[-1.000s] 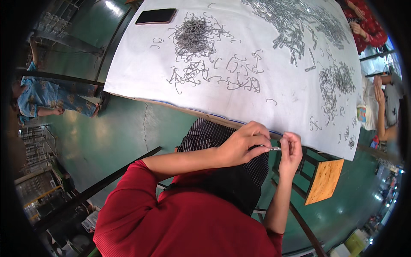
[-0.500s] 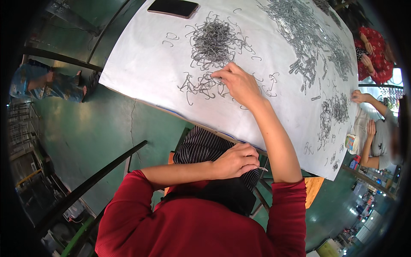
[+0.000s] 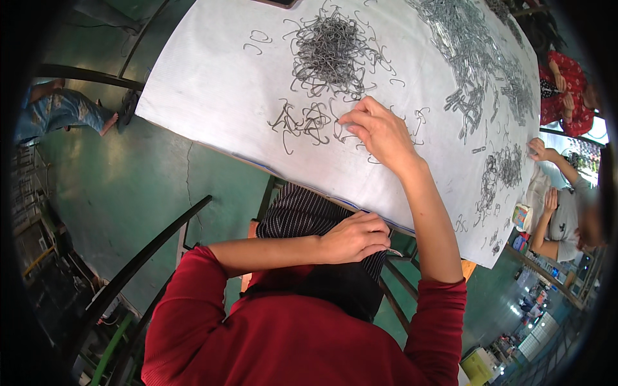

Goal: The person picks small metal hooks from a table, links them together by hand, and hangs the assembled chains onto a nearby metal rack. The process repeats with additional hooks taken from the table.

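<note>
My right hand (image 3: 381,134) reaches over the white-covered table, thumb and fingers pinched on a bent wire hook (image 3: 337,132). Just left of its fingertips lies a small loose cluster of wire hooks (image 3: 311,122). Beyond it is a dense heap of the same grey hooks (image 3: 328,50). Below the table's near edge, my left hand (image 3: 355,238) rests closed by my lap. A bit of something thin and metallic shows at its fingertips, but the fingers hide most of it.
The white table cover (image 3: 212,96) carries a large spread of metal pieces (image 3: 467,58) at far right and a smaller wire pile (image 3: 499,170) nearer. A phone (image 3: 278,2) is cut off at the top. Co-workers (image 3: 566,215) sit along the right side; another person's leg (image 3: 77,116) shows left.
My right hand has moved slightly right and nearer, off the small hook cluster. My left hand stays by my lap. The view has shifted, leaving the phone mostly out of frame.
</note>
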`<state>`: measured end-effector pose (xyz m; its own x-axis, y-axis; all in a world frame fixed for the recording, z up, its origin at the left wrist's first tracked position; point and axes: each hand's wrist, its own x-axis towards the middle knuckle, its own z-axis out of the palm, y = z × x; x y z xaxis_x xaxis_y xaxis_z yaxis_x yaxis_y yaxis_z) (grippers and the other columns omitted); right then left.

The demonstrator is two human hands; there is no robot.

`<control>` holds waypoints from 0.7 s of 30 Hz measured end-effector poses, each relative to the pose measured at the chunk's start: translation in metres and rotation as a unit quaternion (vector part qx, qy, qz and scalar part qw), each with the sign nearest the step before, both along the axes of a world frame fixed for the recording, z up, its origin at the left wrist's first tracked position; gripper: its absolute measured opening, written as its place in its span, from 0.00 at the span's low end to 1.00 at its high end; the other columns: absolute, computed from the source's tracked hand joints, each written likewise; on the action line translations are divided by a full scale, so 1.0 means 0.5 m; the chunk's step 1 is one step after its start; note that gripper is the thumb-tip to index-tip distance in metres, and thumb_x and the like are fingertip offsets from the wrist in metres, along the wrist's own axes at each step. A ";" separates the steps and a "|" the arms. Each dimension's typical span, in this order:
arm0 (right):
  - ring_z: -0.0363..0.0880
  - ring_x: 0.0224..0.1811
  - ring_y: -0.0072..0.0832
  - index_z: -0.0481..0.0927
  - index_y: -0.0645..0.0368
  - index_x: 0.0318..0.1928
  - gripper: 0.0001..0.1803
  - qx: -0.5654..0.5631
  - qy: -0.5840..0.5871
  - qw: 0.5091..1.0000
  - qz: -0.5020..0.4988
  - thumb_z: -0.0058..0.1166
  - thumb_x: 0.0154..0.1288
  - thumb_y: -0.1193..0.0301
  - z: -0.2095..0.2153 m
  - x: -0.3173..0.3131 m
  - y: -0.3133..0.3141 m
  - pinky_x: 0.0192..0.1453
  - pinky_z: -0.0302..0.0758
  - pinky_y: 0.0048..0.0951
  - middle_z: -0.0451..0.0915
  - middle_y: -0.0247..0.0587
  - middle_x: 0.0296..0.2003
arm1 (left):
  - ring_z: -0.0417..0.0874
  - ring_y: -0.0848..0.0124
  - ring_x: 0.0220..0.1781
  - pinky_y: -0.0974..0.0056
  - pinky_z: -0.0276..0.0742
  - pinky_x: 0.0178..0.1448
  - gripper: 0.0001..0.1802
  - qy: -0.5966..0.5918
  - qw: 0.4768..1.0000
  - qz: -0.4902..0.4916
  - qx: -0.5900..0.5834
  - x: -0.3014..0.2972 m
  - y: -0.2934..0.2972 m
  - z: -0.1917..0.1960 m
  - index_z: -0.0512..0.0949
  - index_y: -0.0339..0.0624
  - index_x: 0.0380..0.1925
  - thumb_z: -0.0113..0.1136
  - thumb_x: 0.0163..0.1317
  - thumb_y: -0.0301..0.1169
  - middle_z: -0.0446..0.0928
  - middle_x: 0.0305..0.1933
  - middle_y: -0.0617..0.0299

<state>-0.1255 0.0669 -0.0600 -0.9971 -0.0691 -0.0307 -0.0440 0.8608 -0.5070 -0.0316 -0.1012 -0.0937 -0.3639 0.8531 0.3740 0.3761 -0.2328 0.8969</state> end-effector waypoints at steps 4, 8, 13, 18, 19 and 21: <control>0.79 0.38 0.35 0.82 0.52 0.34 0.04 0.035 -0.006 0.999 -0.009 0.59 0.57 0.75 0.018 0.003 0.015 0.41 0.77 0.37 0.76 0.32 0.36 | 0.77 0.63 0.43 0.60 0.73 0.49 0.05 -0.007 1.000 0.001 0.002 -0.001 0.002 -0.001 0.81 0.42 0.32 0.65 0.55 0.28 0.75 0.39 0.62; 0.80 0.38 0.37 0.82 0.53 0.33 0.03 0.042 -0.020 0.995 -0.092 0.60 0.57 0.73 0.021 -0.021 0.048 0.42 0.76 0.39 0.77 0.35 0.35 | 0.76 0.64 0.43 0.60 0.73 0.48 0.05 -0.009 1.000 0.017 0.008 -0.002 0.007 -0.008 0.80 0.42 0.31 0.64 0.55 0.29 0.74 0.38 0.63; 0.80 0.38 0.39 0.82 0.54 0.32 0.02 0.068 -0.010 0.994 -0.089 0.60 0.58 0.72 0.015 -0.067 0.029 0.42 0.76 0.39 0.78 0.38 0.35 | 0.76 0.63 0.42 0.61 0.76 0.47 0.05 -0.010 1.000 0.012 0.020 -0.015 0.011 -0.003 0.80 0.41 0.32 0.63 0.55 0.28 0.75 0.38 0.63; 0.80 0.38 0.40 0.81 0.55 0.32 0.03 0.094 -0.041 0.990 -0.098 0.61 0.58 0.71 0.007 -0.070 0.028 0.42 0.76 0.40 0.78 0.38 0.35 | 0.77 0.63 0.42 0.61 0.77 0.46 0.05 -0.008 1.000 0.011 0.024 -0.023 0.013 -0.002 0.80 0.41 0.32 0.63 0.55 0.27 0.75 0.37 0.62; 0.80 0.38 0.40 0.80 0.56 0.33 0.03 0.078 -0.033 0.992 -0.096 0.61 0.58 0.71 0.011 -0.067 0.027 0.42 0.76 0.40 0.78 0.39 0.35 | 0.77 0.63 0.42 0.61 0.78 0.45 0.06 -0.004 1.000 0.014 0.024 -0.024 0.012 -0.004 0.80 0.41 0.33 0.64 0.55 0.27 0.75 0.38 0.62; 0.80 0.38 0.41 0.80 0.56 0.33 0.04 0.063 -0.019 0.994 -0.088 0.61 0.58 0.71 0.013 -0.064 0.027 0.43 0.76 0.41 0.78 0.39 0.35 | 0.79 0.63 0.41 0.62 0.79 0.44 0.07 0.007 1.000 0.013 0.025 -0.025 0.012 -0.003 0.81 0.41 0.34 0.66 0.54 0.27 0.76 0.38 0.61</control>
<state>-0.1573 0.0804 -0.0536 -0.9913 0.1137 -0.0665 0.1308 0.9100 -0.3934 -0.0443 -0.0952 -0.0950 -0.3813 0.8227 0.4216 0.3944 -0.2677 0.8791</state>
